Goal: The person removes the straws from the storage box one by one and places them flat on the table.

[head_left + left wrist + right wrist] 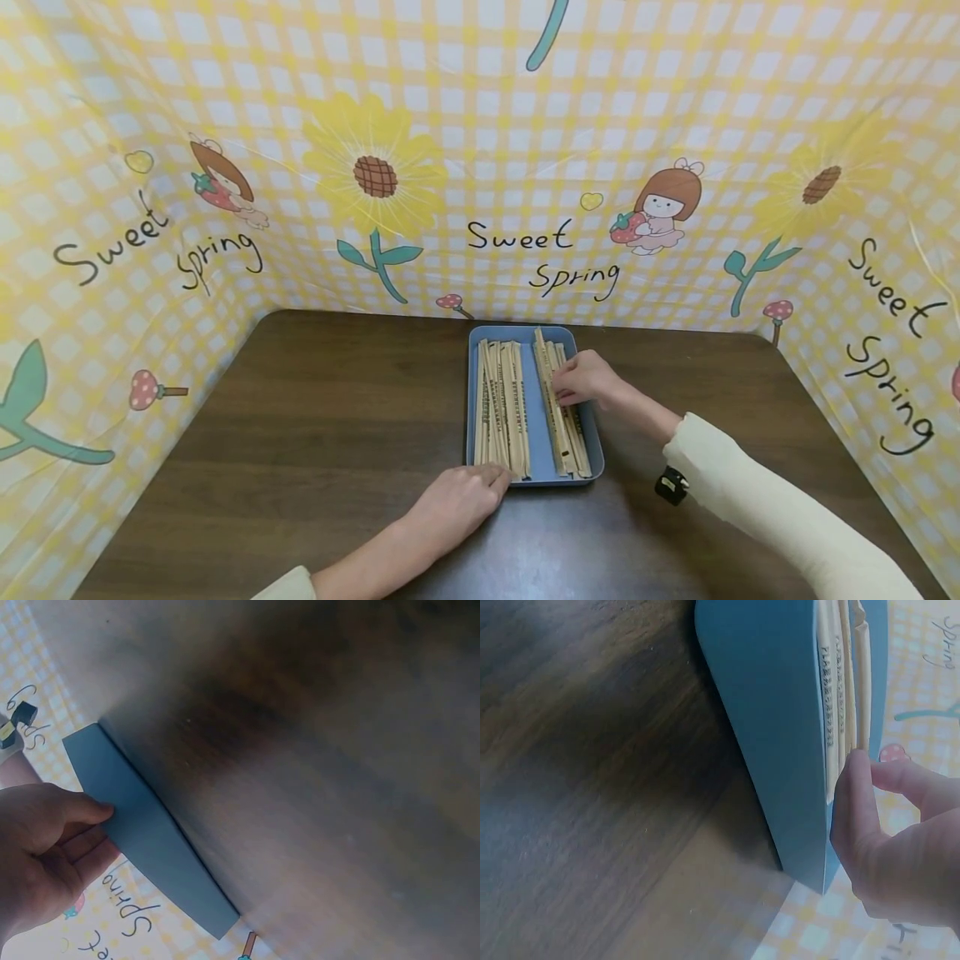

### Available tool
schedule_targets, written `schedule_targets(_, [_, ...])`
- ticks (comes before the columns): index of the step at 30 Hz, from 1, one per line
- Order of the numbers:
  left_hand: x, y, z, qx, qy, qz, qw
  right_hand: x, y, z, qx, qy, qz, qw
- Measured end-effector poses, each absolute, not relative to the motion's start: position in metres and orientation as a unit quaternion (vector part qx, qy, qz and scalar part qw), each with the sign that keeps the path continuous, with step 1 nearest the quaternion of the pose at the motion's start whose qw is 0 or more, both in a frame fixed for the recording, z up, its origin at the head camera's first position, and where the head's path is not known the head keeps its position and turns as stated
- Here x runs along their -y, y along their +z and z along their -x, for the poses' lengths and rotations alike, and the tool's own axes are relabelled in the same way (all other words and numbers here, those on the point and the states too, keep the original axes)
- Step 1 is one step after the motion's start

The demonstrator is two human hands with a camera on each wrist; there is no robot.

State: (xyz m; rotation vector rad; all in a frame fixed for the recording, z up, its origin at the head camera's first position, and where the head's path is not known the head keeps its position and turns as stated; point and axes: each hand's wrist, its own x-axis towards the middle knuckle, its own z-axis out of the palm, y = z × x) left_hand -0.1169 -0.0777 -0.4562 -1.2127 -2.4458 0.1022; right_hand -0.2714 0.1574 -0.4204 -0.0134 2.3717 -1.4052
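A shallow blue tray [536, 400] on the table holds slim paper-wrapped straws with printed lettering, in two groups lying lengthwise. The left group of wrapped straws [502, 408] is the wider; a bare blue strip of tray floor separates it from the right group [577, 433]. My left hand [467, 500] grips the tray's near rim by the left corner, its thumb against the outer wall [142, 817]. Over the right group, my right hand [587, 379] pinches a wrapped straw [863, 682] between thumb and fingertips. That straw's far end reaches beyond those of its neighbours.
The dark wooden table [337, 400] extends on both sides of the tray. A yellow checked cloth [480, 167] with flowers and lettering hangs behind and along both sides. Near the right sleeve [757, 483] shows a small black device [671, 485] at the wrist.
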Motion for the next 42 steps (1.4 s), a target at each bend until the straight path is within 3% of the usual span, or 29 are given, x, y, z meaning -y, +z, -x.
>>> schedule_targets(16, [0.079,-0.460,0.116,0.868,0.033,0.440,0.226,-0.196,-0.414,0.254,-0.831,-0.519,-0.002,0.199])
schedule_targets(42, [0.078,-0.458,0.116,0.872,0.058,0.437,0.213,-0.264,-0.427,0.221,-0.832,-0.519,-0.021,0.195])
